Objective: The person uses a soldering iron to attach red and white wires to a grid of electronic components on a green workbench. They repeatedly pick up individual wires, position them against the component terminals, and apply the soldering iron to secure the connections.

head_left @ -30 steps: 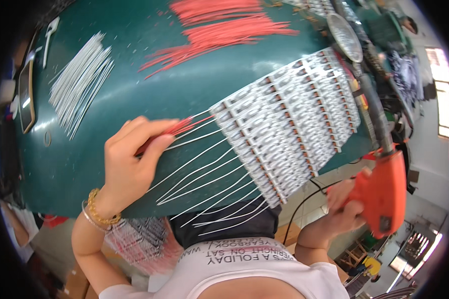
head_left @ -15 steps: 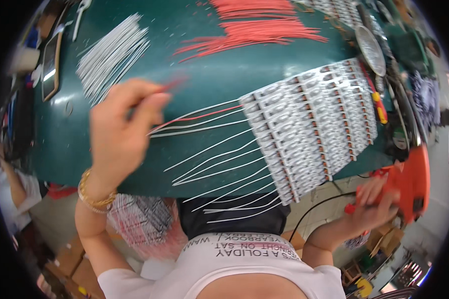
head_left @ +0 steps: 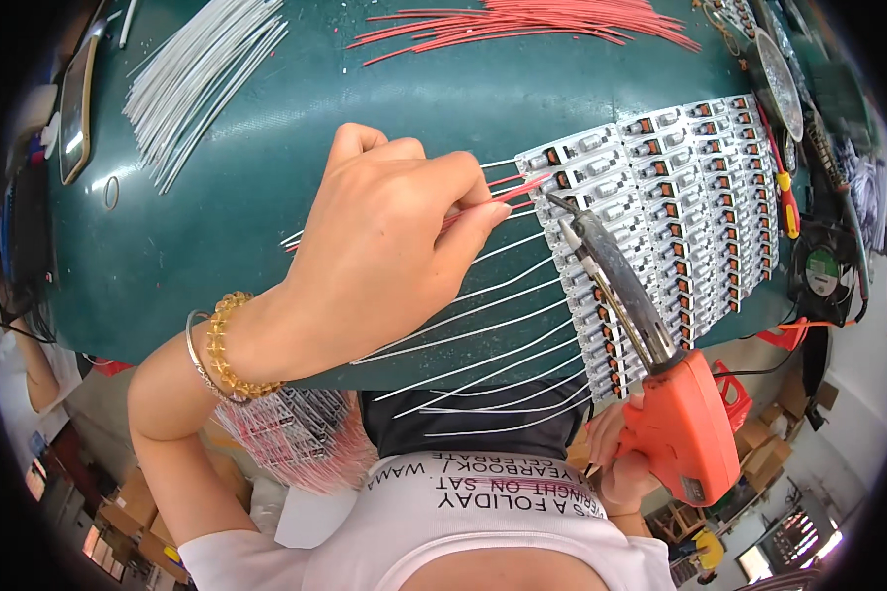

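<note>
My left hand (head_left: 389, 227) is closed in a pinch on a few red wires (head_left: 524, 189), their ends reaching the left edge of a panel of small circuit boards (head_left: 665, 187). In my right hand (head_left: 621, 468) is an orange soldering gun (head_left: 685, 424); its tip points at the same board edge, close to the red wire ends. Whether the tip touches metal is too small to tell. Several white wires (head_left: 473, 384) fan out from the panel's left side toward me. My left fingers partly hide the upper wires.
Loose white wires (head_left: 202, 84) lie at the far left, and red wires (head_left: 562, 22) along the back. A phone (head_left: 76, 113) rests at the left edge. To the right are a screwdriver (head_left: 788, 207) and a metal dish (head_left: 777, 84). Wired boards (head_left: 296, 433) hang below the table's front edge.
My left hand has moved right with red wire to the panel's edge. My right hand has brought the soldering gun in from the far right, its tip now over the panel.
</note>
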{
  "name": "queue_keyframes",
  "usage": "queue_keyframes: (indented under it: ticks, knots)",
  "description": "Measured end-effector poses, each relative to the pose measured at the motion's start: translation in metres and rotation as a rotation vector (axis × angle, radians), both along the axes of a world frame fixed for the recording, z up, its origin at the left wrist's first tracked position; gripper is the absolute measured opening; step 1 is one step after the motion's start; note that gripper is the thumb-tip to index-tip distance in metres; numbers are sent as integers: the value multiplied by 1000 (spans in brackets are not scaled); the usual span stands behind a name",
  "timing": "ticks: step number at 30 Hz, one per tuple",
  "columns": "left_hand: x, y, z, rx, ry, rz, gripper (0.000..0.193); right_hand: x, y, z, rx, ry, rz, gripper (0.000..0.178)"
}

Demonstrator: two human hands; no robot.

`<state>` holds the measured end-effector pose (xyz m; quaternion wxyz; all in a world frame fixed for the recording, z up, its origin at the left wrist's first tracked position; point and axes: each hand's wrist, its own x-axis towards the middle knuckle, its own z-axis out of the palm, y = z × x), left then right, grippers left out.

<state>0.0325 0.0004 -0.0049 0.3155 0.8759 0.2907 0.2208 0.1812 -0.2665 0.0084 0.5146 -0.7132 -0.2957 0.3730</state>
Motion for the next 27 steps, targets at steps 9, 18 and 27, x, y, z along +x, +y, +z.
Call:
queue_keyframes:
  ticks: [9,18,27]
  knots:
    - [1,-1,-2,56,-15,20,16,5,-12,-12,7,-59,6,78]
    - [1,1,0,52,8,5,14,3,-17,-12,96,-142,3,85]
    - [-6,-5,10,46,-188,59,8,7,-3,6,104,-46,119,84]
